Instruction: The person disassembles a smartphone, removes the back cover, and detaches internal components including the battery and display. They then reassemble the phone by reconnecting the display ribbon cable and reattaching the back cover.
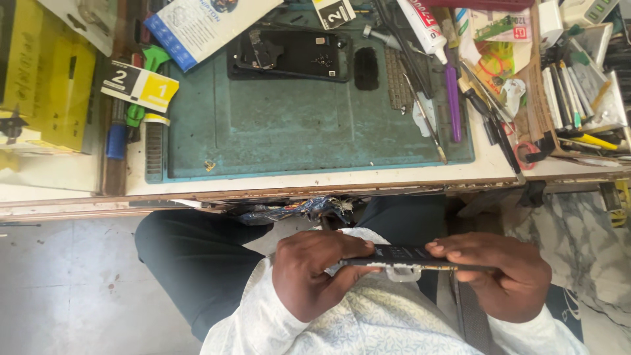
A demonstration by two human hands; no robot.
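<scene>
Black flat phone part is gripped edgewise by both hands, left hand and right hand.

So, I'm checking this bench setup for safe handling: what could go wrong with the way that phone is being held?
The phone is held edge-on between the left hand and right hand over the lap, off the teal mat; a slip could drop it to the floor. Thumb pressure along its thin edge might flex or crack it. An opened phone body with loose small parts lies on the mat, easily knocked among the crowded tools.
</scene>
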